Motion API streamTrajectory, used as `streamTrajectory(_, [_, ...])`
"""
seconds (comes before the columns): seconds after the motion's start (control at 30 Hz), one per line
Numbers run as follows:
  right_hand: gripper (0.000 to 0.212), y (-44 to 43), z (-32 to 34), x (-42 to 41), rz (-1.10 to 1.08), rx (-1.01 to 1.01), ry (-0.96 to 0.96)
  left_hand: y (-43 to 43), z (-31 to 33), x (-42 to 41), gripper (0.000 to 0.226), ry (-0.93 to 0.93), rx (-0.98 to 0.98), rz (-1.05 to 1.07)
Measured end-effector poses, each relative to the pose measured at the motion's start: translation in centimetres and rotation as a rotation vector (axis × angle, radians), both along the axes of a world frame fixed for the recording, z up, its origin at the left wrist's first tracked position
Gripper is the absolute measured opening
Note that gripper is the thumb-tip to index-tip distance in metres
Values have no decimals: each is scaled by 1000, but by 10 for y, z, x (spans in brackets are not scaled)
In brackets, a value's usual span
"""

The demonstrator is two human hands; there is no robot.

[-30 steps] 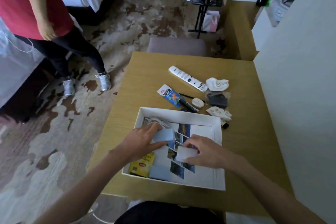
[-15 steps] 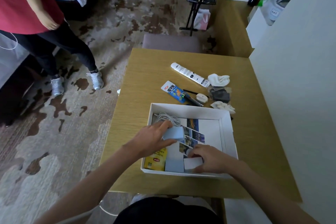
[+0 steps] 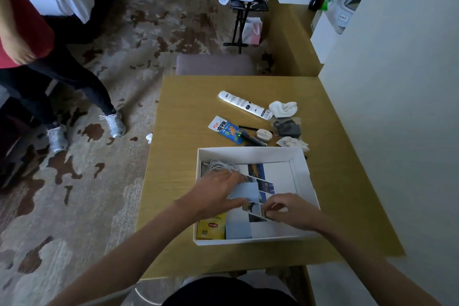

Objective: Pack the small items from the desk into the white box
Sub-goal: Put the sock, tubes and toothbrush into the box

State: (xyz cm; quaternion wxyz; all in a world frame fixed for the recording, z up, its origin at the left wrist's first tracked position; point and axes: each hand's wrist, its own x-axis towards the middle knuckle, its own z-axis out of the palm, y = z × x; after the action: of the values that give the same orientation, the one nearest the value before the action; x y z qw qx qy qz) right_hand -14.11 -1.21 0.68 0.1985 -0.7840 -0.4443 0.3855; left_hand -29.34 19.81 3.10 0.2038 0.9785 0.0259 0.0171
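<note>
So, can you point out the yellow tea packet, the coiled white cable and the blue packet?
yellow tea packet (image 3: 211, 228): head view, middle of its face.
coiled white cable (image 3: 219, 166): head view, middle of the coil.
blue packet (image 3: 228, 129): head view, middle of its printed front.

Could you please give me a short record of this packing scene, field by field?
Container: white box on the desk
Left hand: holds a pale blue box inside the white box
Right hand: fingers curled inside the white box; grip unclear
Packed: white cable, yellow tea packet, second pale blue box, photo sheet
Unpacked on desk: white tube, blue snack packet, dark pouch, white sock
</note>
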Motion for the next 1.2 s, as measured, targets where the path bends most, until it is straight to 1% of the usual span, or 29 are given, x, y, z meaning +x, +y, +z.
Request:
streamTrajectory(0.1, [14, -8, 14, 11, -152, 55, -15, -16, 0, 14, 49, 10, 94, -123])
streamTrajectory(0.23, [20, -26, 27, 25, -134, 52, -103, -47, -7, 38, 46, 55, 306, -282])
streamTrajectory(0.3, [23, -36, 27, 29, -150, 44, -174, -62, -13, 50, 45, 97, 350, -335])
streamTrajectory(0.37, [25, -45, 24, 30, -152, 49, -256, -75, -20, 60, 47, 150, 316, -325])
streamTrajectory(0.53, [25, -49, 16, 32, -105, 120, -434, -100, -37, 75, 49, 316, 170, -188])
streamTrajectory(0.63, [24, -47, 10, 42, -213, 166, -506, -105, -43, 80, 48, 363, 82, -138])
streamTrajectory(0.7, [22, -45, 7, 50, -283, 204, -488, -107, -48, 82, 46, 394, 37, -128])
streamTrajectory(0.77, [22, -44, 5, 56, -281, 219, -461, -108, -54, 80, 42, 439, -9, -130])
streamTrajectory(0.9, [24, -42, 0, 61, -275, 261, -397, -92, -60, 77, 25, 579, -158, -189])
streamTrajectory(0.97, [28, -39, -2, 63, -293, 268, -370, -83, -62, 75, 20, 607, -196, -218])
streamTrajectory(1.03, [31, -37, -4, 65, -279, 244, -349, -78, -64, 72, 25, 609, -217, -213])
streamTrajectory(1.13, [33, -36, -6, 67, -243, 194, -309, -77, -65, 70, 25, 600, -237, -165])
streamTrajectory(1.2, [34, -35, -6, 70, -228, 174, -277, -84, -66, 71, 33, 581, -235, -119])
